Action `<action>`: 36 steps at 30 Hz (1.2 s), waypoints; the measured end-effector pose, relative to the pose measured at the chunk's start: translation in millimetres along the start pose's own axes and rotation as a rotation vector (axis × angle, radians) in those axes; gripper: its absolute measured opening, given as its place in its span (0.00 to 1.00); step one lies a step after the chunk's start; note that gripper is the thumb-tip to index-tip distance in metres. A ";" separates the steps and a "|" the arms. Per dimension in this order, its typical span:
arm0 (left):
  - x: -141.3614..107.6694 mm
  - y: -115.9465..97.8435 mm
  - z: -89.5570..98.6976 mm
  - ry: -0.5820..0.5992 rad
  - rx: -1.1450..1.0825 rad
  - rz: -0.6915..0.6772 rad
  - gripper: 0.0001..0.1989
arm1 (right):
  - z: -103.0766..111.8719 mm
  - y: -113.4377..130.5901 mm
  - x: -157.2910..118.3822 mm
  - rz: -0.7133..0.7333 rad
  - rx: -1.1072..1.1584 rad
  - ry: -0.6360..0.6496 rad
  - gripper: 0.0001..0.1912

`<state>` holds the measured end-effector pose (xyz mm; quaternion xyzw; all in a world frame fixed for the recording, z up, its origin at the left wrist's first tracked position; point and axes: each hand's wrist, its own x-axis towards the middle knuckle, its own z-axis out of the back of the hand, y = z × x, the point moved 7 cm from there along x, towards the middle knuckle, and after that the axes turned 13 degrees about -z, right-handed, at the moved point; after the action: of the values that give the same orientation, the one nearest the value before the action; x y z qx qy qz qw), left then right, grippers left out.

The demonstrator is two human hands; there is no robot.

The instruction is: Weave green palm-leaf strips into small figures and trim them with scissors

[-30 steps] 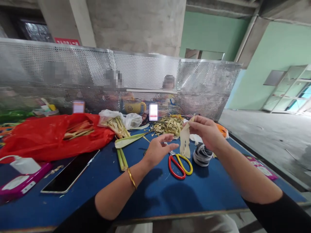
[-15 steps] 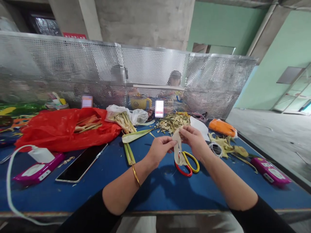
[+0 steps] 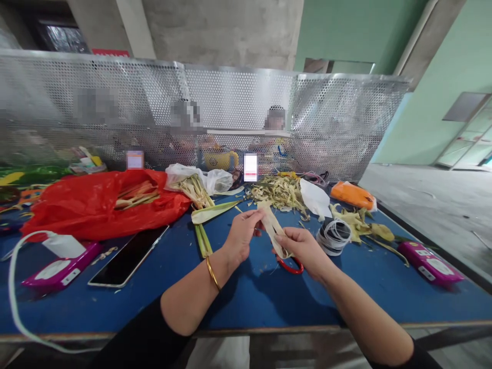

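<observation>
Between my two hands a pale, dry husk strip [image 3: 270, 220] slants down to the right, with a slit showing along it. My left hand [image 3: 240, 237] pinches its upper end between thumb and fingers. Lower down, my right hand [image 3: 303, 251] grips the strip near its bottom end. Beneath the right hand lies a pair of scissors [image 3: 295, 269]; only part of the red handle shows, the rest being covered. A spool of white wire [image 3: 333, 237] stands just right of that hand. Left of my left hand are green-white husk pieces [image 3: 215, 212].
Cut scraps [image 3: 282, 192] lie heaped ahead. A red plastic bag [image 3: 84, 205], a phone [image 3: 128, 256] and a purple power strip [image 3: 61, 269] occupy the left. An orange packet [image 3: 352, 195] and another purple power strip [image 3: 428, 264] sit right. A perforated metal screen [image 3: 238, 92] backs the table.
My right hand has moved down along the husk strip and now covers the scissors' yellow handle. The strip's upper end has tilted left, and the wire spool shows more fully.
</observation>
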<state>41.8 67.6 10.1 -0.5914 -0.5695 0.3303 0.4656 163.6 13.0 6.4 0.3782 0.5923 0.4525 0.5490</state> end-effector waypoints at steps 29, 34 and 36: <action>1.7 -13.0 14.8 -0.145 0.198 -0.128 0.16 | 179.8 101.8 -22.5 0.190 -0.709 -0.815 0.10; -6.8 -6.5 -0.2 -0.031 0.265 -0.089 0.14 | 231.6 49.2 -39.5 0.013 -0.982 -0.980 0.05; -8.5 -4.4 -3.8 -0.006 0.290 -0.081 0.13 | 235.5 33.5 -37.4 -0.011 -1.063 -0.985 0.06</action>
<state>42.5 58.3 14.3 -0.4936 -0.5403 0.3919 0.5575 399.9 16.3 52.6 0.2172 -0.0218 0.4534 0.8642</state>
